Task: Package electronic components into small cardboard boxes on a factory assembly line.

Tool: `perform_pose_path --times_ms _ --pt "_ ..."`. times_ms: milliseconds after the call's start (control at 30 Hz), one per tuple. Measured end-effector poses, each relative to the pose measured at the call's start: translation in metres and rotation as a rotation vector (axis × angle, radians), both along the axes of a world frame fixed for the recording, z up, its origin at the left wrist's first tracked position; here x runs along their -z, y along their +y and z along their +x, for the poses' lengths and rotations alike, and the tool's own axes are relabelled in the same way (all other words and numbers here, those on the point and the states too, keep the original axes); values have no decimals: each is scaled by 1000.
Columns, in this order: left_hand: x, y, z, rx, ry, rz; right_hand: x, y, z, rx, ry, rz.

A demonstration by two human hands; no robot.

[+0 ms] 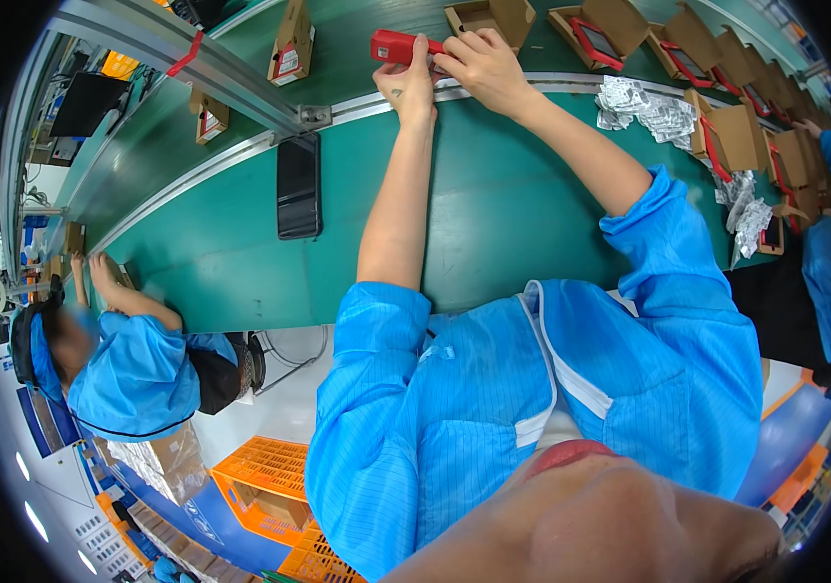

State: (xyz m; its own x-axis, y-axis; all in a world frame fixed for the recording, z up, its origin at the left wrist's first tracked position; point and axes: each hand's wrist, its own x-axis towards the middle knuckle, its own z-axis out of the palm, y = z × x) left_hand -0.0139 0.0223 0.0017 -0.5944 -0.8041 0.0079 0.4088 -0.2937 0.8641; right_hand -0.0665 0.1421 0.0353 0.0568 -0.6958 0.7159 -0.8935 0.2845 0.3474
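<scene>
My left hand [407, 89] is closed around a red handheld device [393, 47], held over the near edge of the green conveyor. The fingers of my right hand [485, 70] are bent and pressed together at the device's right end. What they pinch there is partly covered by the fingers. Just beyond my right hand, an open cardboard box [509, 21] stands on the belt. A black phone-like device [299, 185] lies on the green bench, left of my left forearm.
A metal post [187, 63] rises at the left. Open boxes with red-framed devices [598, 44] line the belt at right, beside heaps of silvery-white printed packets [650, 109]. Closed boxes [291, 44] stand left. Co-workers sit at both sides, one in a blue smock [138, 374].
</scene>
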Motion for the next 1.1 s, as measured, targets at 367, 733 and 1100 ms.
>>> perform_pose_path --times_ms 367,733,1100 --pt "-6 -1 -2 -56 -82 13 5 -3 4 49 25 60" --pt "-14 -16 14 414 242 288 -14 124 -1 274 -924 -376" --pt "-27 26 14 741 302 191 -12 172 -5 541 -298 -334"
